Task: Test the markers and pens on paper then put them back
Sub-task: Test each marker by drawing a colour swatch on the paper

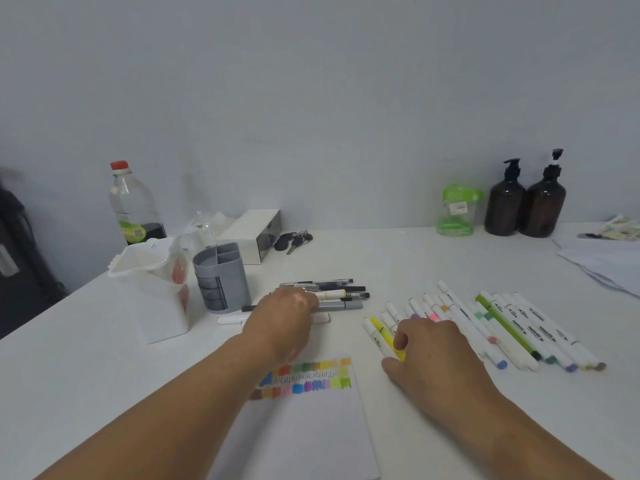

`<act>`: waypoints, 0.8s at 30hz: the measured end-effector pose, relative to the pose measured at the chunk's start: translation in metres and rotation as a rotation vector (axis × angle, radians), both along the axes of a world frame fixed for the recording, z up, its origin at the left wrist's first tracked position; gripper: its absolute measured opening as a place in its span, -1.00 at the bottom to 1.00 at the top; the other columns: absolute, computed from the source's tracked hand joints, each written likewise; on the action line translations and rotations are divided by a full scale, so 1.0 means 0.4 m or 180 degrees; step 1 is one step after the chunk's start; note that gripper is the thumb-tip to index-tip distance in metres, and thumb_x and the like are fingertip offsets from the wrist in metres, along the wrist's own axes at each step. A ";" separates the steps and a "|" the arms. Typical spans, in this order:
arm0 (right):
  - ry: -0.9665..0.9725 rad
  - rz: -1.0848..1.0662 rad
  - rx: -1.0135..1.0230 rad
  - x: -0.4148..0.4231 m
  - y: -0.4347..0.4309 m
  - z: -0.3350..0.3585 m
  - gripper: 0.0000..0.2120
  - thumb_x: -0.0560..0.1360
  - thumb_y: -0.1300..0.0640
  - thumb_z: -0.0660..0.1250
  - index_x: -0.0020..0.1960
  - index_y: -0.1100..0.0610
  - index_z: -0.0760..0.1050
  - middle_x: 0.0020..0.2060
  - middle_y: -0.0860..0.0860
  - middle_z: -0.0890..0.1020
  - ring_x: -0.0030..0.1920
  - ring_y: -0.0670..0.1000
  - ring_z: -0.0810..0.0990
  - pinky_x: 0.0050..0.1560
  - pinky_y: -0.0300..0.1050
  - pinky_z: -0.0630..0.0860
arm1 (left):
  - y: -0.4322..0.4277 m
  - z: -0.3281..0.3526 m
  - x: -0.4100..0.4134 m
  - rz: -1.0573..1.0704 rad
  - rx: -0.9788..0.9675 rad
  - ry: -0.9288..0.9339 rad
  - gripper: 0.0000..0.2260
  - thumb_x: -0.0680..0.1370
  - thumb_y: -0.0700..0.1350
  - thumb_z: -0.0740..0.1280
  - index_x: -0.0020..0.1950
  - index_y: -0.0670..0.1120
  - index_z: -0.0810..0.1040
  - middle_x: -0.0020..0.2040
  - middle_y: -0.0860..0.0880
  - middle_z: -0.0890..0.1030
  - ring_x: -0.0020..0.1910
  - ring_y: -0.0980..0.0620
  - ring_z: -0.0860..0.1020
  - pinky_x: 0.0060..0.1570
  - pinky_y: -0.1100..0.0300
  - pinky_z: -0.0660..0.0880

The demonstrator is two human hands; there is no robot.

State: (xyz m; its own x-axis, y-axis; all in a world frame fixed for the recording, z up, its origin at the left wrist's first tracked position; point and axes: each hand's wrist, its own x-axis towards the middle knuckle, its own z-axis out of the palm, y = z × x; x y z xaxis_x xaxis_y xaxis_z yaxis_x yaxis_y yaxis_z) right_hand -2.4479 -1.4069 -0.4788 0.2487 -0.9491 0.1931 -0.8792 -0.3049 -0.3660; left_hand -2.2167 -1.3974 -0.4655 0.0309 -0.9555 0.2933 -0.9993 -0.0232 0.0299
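A heap of dark and grey pens [341, 293] lies at the table's middle. My left hand [282, 318] reaches over their left ends with its fingers curled down onto them; a dark tip sticks out left of the hand. A row of white markers [512, 323] with coloured caps lies to the right. My right hand [436, 355] rests on the row's near left end, its thumb pinching a yellow marker [382, 332]. The paper [311, 431] with colour swatches lies between my forearms. The grey pen holder [221, 277] stands empty left of the pens.
A white container [152, 296] stands beside the holder. Behind it are a plastic bottle [133, 202], a white box [256, 233] and keys [294, 239]. A green jar [457, 209] and two brown pump bottles [524, 202] stand at the back right, loose sheets [606, 261] at the far right.
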 end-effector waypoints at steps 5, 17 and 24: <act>-0.0317 0.0091 -0.0057 -0.011 -0.009 0.002 -0.87 0.43 -0.10 0.43 -0.12 -0.09 0.53 -0.28 -0.18 0.54 -0.17 -0.09 0.54 -0.35 -0.23 0.38 | -0.049 -0.018 -0.026 -0.0094 0.0174 -0.0358 -0.79 0.62 -0.14 0.21 0.12 0.00 0.63 0.07 -0.03 0.62 0.06 -0.07 0.53 0.10 0.02 0.53; -0.1457 0.1166 0.0168 -0.004 0.039 0.032 -0.71 0.35 -0.39 0.35 0.01 -0.32 0.53 -0.04 -0.48 0.57 -0.08 -0.23 0.56 -0.12 -0.38 0.38 | 0.071 0.174 -0.019 -0.0648 -0.0111 0.3872 -0.87 0.65 -0.11 0.30 0.04 0.03 0.66 -0.13 0.07 0.67 -0.12 0.07 0.61 -0.07 0.15 0.55; -0.2000 0.1541 0.0737 0.008 0.051 0.043 -0.84 0.57 -0.08 0.41 0.06 -0.33 0.50 -0.22 -0.16 0.74 -0.25 -0.15 0.65 -0.20 -0.30 0.49 | 0.166 0.118 0.027 -0.0703 0.0109 0.5737 -0.88 0.58 -0.31 0.34 0.03 -0.18 0.65 -0.03 -0.24 0.64 -0.06 -0.17 0.64 -0.08 0.11 0.63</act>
State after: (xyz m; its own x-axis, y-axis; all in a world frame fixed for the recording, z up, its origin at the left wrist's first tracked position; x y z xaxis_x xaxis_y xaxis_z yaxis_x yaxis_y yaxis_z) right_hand -2.4447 -1.3866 -0.4617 0.5512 -0.7975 0.2451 -0.2803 -0.4537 -0.8459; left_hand -2.2059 -1.3311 -0.4184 0.1391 -0.9898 0.0303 0.2676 0.0671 0.9612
